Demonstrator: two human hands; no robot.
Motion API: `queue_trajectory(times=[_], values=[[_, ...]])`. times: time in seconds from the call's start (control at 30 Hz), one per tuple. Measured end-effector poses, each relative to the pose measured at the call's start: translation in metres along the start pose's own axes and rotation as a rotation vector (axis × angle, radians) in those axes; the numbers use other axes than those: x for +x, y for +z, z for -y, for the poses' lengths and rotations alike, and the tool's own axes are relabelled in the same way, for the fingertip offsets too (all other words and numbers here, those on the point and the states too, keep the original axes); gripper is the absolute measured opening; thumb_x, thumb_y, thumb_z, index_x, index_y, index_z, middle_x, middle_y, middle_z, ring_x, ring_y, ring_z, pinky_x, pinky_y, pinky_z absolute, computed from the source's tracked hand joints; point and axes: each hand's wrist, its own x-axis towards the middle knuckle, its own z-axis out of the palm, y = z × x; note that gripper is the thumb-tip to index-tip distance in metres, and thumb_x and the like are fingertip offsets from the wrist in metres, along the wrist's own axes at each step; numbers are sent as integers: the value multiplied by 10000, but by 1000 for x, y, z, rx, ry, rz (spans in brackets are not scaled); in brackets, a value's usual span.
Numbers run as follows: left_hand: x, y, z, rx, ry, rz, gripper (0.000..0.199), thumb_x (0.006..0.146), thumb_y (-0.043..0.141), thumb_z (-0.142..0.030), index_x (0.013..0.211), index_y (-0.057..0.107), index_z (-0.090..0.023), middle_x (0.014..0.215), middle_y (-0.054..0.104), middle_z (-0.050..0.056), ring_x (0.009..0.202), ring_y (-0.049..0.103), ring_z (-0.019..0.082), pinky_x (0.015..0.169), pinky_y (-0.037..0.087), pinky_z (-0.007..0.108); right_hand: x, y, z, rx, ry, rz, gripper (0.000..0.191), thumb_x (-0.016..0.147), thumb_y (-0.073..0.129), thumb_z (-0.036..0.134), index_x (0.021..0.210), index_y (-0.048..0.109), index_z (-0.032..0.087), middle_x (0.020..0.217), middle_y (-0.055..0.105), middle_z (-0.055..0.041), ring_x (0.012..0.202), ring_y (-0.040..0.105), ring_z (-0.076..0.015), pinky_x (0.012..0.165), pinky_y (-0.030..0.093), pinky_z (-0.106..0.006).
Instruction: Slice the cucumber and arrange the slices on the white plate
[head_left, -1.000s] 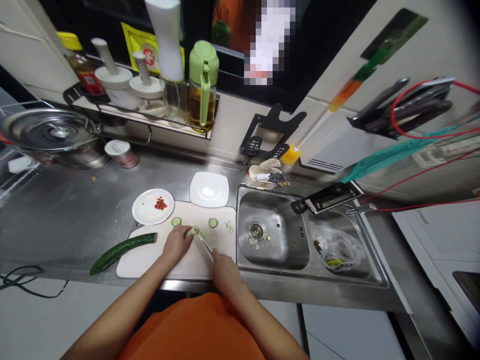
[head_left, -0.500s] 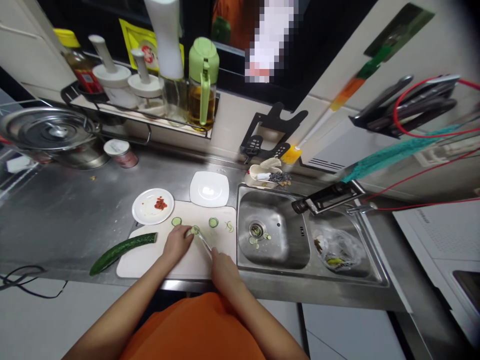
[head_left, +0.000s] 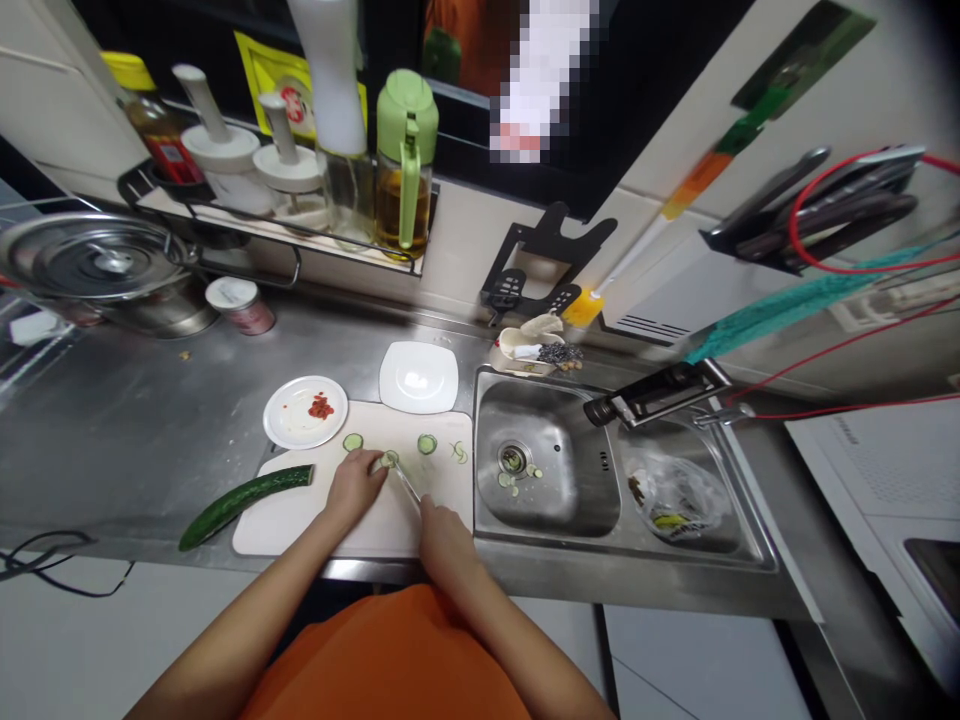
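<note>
On the pale cutting board (head_left: 274, 525), my left hand (head_left: 357, 490) steadies a cucumber slice (head_left: 389, 459) with its fingertips. My right hand (head_left: 448, 542) is closed round the handle of a small knife (head_left: 409, 487), whose tip meets that slice. Two more slices lie apart on the board, a left slice (head_left: 352, 442) beyond my left hand and a right slice (head_left: 427, 444). Thin green peel strips (head_left: 459, 453) curl near the board's right edge. A long cut cucumber (head_left: 244, 503) rests partly on the board's left side, cut end toward my left hand.
Behind the board stand a round plate (head_left: 289, 425) with red chopped bits and a white square plate (head_left: 418, 377). To the right is a steel sink (head_left: 551, 510) with cucumber bits by its drain. A lidded pot (head_left: 161, 305) and a small tub (head_left: 241, 308) stand at the back left.
My right hand and the knife have shifted very slightly to the left. The left hand and the slice stay in place.
</note>
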Motion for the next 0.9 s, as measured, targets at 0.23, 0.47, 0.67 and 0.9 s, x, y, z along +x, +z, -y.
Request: queue_trajectory(times=[0.23,0.47,0.67,0.9], values=[[1,-1,-1,13,-1,8,316,767,548,-298,1035,661,-175,999,668,80,957,593,215,898,440,318,2,6,-2,36,-12,-11,390,852,300,24,1194,453,134,990,638,-145,988,600,-231,775,435,-312],[5,-5,-6,11,16,37,256,800,500,-277,947,686,-181,944,672,79,904,593,201,859,440,307,-12,8,-17,34,33,31,363,849,314,26,1139,491,153,983,638,-136,992,604,-226,748,428,-287],[11,-8,-15,2,-11,51,165,759,500,-213,769,661,-177,849,668,59,832,591,179,794,428,279,-25,4,-24,43,91,84,344,841,365,43,1129,487,184,930,642,-118,949,625,-225,668,403,-261],[11,-26,-16,-3,-80,94,142,770,519,-290,752,631,-204,732,670,3,668,575,142,637,386,239,-25,4,-26,58,89,84,364,821,364,34,1120,505,189,938,650,-120,932,632,-232,665,422,-269]])
